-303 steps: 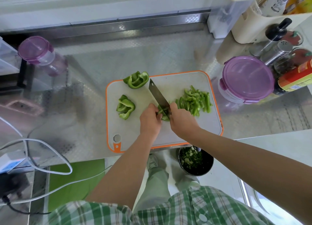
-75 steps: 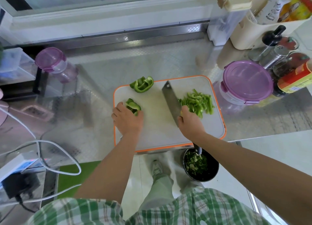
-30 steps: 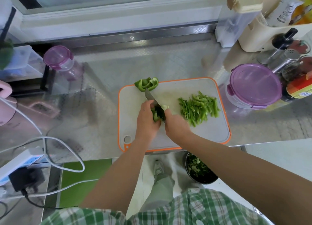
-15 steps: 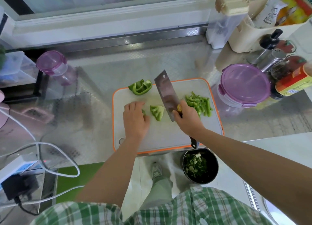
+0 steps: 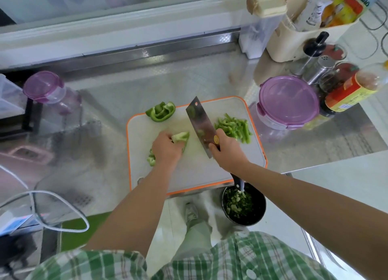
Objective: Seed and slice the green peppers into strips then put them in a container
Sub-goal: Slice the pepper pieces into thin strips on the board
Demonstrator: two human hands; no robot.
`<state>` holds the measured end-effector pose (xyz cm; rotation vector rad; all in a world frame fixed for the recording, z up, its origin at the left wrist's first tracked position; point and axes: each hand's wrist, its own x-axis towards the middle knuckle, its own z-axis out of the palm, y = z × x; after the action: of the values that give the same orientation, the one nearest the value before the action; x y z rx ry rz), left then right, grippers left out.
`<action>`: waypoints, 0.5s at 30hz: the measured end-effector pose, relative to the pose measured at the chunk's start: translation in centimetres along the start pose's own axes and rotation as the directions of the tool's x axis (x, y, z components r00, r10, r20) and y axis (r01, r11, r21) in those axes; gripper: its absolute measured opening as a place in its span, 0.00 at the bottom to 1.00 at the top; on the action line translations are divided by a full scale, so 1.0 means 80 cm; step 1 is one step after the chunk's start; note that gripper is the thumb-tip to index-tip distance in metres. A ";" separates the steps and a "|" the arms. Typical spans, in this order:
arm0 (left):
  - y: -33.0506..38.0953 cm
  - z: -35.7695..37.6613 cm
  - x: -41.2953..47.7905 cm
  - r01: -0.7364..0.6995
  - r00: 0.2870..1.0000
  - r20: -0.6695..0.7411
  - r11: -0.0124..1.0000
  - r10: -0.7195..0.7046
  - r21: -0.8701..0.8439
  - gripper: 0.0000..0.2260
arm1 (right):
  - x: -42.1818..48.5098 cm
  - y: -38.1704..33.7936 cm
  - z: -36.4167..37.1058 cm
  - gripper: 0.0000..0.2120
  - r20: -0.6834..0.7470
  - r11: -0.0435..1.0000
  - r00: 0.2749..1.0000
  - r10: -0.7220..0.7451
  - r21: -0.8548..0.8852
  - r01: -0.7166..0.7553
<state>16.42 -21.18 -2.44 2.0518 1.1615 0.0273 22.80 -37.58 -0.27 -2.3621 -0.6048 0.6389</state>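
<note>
On the white, orange-rimmed cutting board (image 5: 193, 174), my left hand (image 5: 167, 150) grips a pale green pepper piece (image 5: 181, 137). A smaller pepper piece (image 5: 151, 159) lies by its wrist. My right hand (image 5: 227, 151) holds a cleaver (image 5: 200, 124) by its handle, the blade lying flat-ish just right of the held piece. A pile of cut pepper strips (image 5: 234, 127) sits on the board's right side. A larger uncut pepper section (image 5: 161, 112) lies at the board's far left corner.
A round container with a purple lid (image 5: 288, 102) stands right of the board, bottles and shakers (image 5: 336, 80) behind it. A small purple-lidded jar (image 5: 44, 88) is far left. A black bin of pepper scraps (image 5: 243, 205) sits below the counter edge. Cables (image 5: 52, 206) lie at left.
My left hand has closed on the pepper piece that lay beside it half a second ago. The cleaver stays lifted off the piece, shifted slightly toward me.
</note>
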 end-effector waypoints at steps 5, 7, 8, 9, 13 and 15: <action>-0.003 0.025 -0.021 0.173 0.984 0.061 0.975 -0.166 -0.139 0.11 | -0.004 -0.004 0.013 0.06 0.064 0.991 0.998 -0.009 -0.130 0.017; -0.009 0.035 -0.028 0.226 0.973 0.100 0.948 -0.208 -0.225 0.14 | -0.006 -0.003 0.020 0.05 0.088 0.981 0.996 0.010 -0.192 0.007; -0.015 0.040 -0.028 0.251 0.967 0.113 0.933 -0.229 -0.259 0.15 | -0.007 -0.002 0.023 0.06 0.093 0.977 0.996 0.015 -0.212 0.005; -0.019 0.042 -0.028 0.274 0.961 0.117 0.916 -0.250 -0.292 0.16 | -0.007 -0.002 0.024 0.06 0.094 0.975 0.995 0.016 -0.222 0.006; -0.027 0.047 -0.024 0.292 0.956 0.115 0.898 -0.269 -0.329 0.12 | -0.006 -0.007 0.019 0.06 0.081 0.965 0.996 -0.046 -0.254 0.065; -0.022 0.046 -0.025 0.302 0.953 0.112 0.884 -0.281 -0.356 0.11 | -0.007 -0.011 0.016 0.05 0.101 0.953 0.993 -0.065 -0.287 0.092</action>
<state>15.31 -24.40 -5.50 1.5250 1.3089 0.0370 21.43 -36.72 -0.44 -2.5751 -0.8821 0.6618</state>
